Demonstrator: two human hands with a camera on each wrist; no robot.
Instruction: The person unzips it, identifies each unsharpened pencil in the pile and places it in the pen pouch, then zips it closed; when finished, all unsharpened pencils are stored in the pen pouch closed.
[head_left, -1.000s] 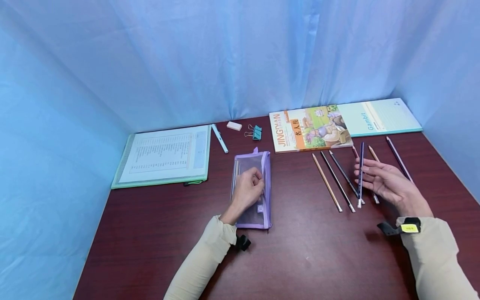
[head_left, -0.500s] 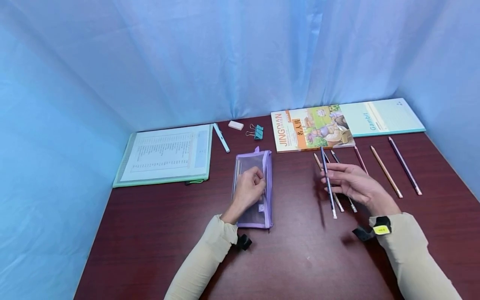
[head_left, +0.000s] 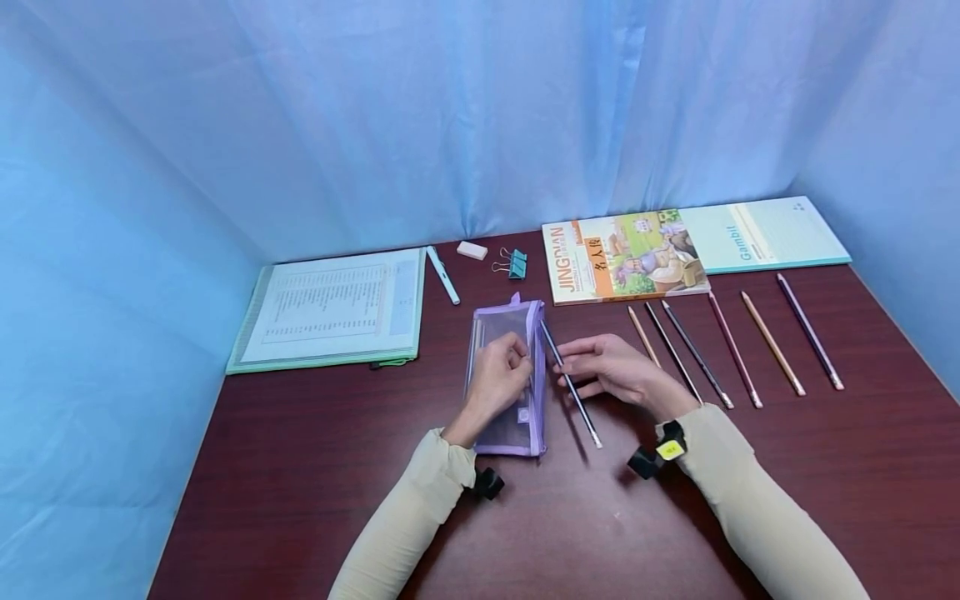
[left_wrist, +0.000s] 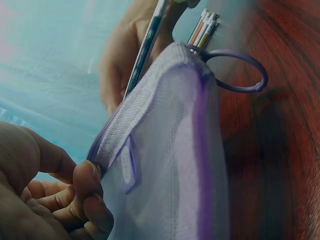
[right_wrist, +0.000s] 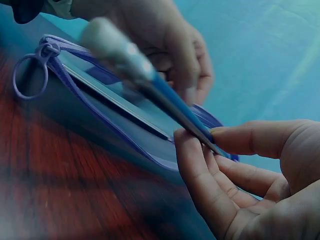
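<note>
While L hand (head_left: 498, 375) pinches pouch rim (head_left: 536, 392), R hand (head_left: 609, 367) holds pencil (head_left: 582, 411) nr opening (right_wrist: 145, 111).

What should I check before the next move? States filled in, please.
1. Pencil secured: ok, the right grip pinches it.
2. Pouch steadied: ok, the left grip pinches its edge.
3. Pouch open: ok, gaping in the right wrist view.
4. Pencil parallel to the pouch's edge: not ok, it slants in the head view.
5. Pencil's far tip inside the pouch: cannot tell.
6. Six other pencils apart from the pouch: ok.
</note>
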